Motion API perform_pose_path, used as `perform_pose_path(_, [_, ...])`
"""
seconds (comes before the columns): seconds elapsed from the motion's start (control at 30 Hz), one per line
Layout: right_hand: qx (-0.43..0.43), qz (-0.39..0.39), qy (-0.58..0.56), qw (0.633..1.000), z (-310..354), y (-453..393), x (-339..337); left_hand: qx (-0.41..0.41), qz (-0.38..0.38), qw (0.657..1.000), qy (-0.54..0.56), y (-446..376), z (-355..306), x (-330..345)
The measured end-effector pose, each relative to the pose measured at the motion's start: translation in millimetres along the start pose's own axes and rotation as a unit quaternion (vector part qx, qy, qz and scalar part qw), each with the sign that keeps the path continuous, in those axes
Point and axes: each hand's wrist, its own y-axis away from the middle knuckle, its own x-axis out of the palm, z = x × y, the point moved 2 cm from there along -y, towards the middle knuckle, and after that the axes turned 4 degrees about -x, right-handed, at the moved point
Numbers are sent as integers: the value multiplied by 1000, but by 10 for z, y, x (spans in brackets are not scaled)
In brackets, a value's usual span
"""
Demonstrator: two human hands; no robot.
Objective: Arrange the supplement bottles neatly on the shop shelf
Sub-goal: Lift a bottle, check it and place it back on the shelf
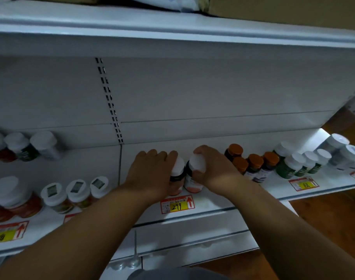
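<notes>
My left hand (152,168) holds one white-capped bottle (177,174) and my right hand (213,168) holds another (194,174), side by side on the shelf (213,205). Other rows look tidy; I think these two come last.

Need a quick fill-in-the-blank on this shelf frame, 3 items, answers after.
1. Each hand, left hand and right hand, grips one bottle with a ____ cap.
2. The bottles just right of the right hand have ____ caps.
3. The yellow price tag below the hands reads ____.

Answers: white; orange; 299
</notes>
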Motion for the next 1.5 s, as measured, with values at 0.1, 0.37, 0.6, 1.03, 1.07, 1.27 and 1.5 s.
perform_pose_path(0.1, [-13, 8, -6, 1000, -91, -50, 59, -4, -4, 1000, -8, 11, -10, -14])
perform_pose_path(0.37, [-82, -24, -31, 996, -71, -44, 61, -40, -17, 998, 45, 82, -38, -163])
perform_pose_path(0.6, [-233, -76, -65, 967, 846, -135, 50, -127, -119, 980, 93, 679, 406, -606])
perform_pose_path(1.03, [-273, -23, -7, 962, 2798, -1074, 1442, -197, -62, 976, 64, 1697, 2333, -963])
perform_pose_path(1.07, [-254, -6, 10, 967, 2894, -1225, 1551, -194, -57, 977, 63, 1753, 2465, -980])
perform_pose_path(1.27, [-146, 92, 165, 971, 3212, -1912, 2098, -186, -38, 979, 77, 1908, 3003, -1022])
perform_pose_path(1.5, [-92, -51, 124, 987, 3218, -1983, 2201, -175, -62, 975, 125, 1965, 3217, -988])
